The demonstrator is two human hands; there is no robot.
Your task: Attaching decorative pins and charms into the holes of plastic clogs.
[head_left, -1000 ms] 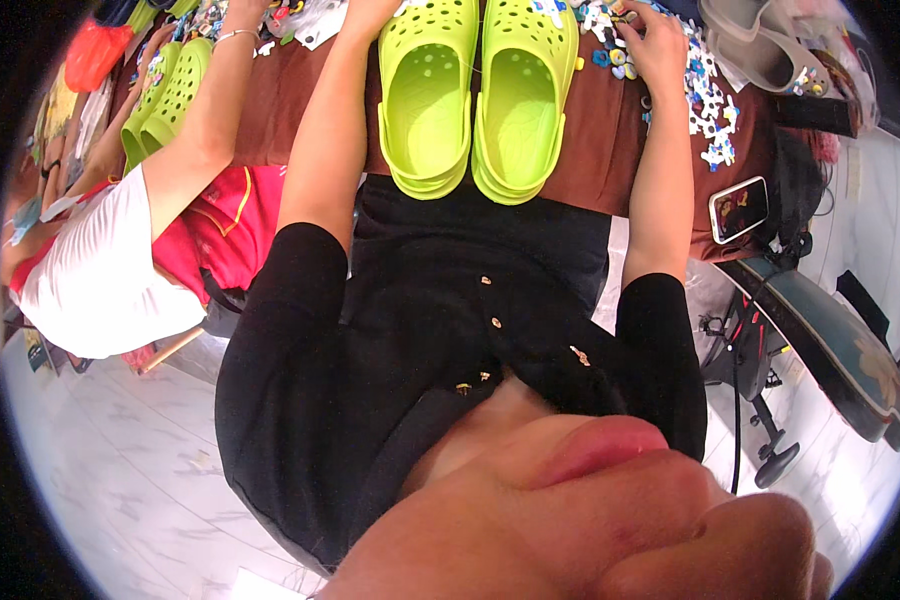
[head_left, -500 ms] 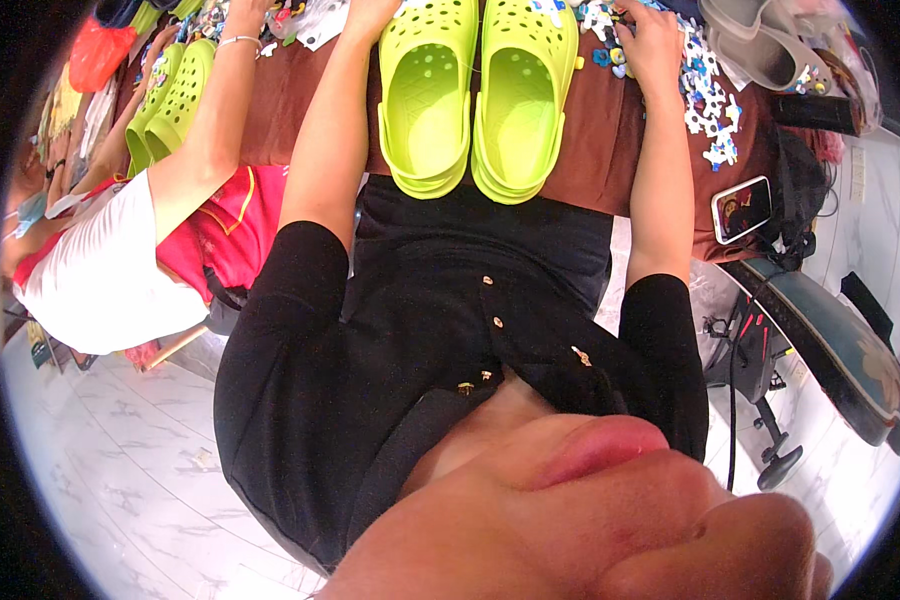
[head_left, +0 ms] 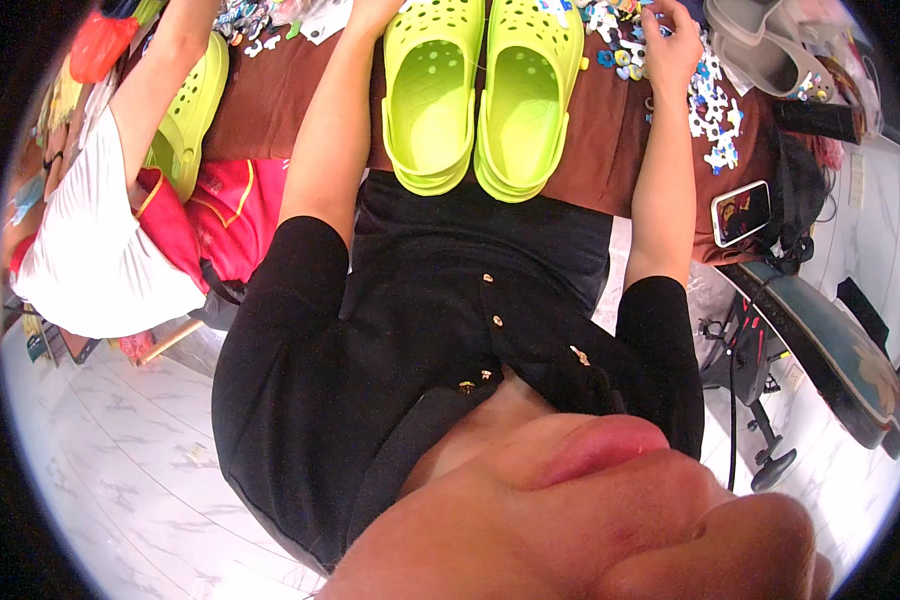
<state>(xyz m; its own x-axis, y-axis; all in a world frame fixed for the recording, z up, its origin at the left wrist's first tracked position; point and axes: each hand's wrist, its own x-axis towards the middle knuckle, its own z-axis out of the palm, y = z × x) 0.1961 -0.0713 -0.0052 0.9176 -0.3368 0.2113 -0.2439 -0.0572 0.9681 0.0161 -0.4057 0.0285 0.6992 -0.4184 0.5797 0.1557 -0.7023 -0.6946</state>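
Observation:
A pair of lime-green clogs lies side by side on the brown cloth, the left clog (head_left: 428, 110) and the right clog (head_left: 522, 110), heels toward me. White and blue charms sit at the right clog's upper end. Beside the left clog is my left hand (head_left: 375, 14); the frame's top edge cuts off its fingers. My right hand (head_left: 674, 48) is over the scattered small charms (head_left: 625, 60), its fingers loosely bent and apart, with nothing visible between them. White dog-shaped charms (head_left: 715, 125) spread out next to my right wrist.
A brown cloth (head_left: 255, 105) covers the table. At right are a phone (head_left: 741, 214), grey clogs (head_left: 760, 60), a black bag (head_left: 798, 190) and a chair (head_left: 820, 340). A co-worker's white sleeve (head_left: 100, 250) and another green clog (head_left: 185, 130) are at left.
My right hand has shifted slightly right over the charms. My left hand and my clogs have barely moved. The co-worker's arm has moved left, and a green clog there now points differently.

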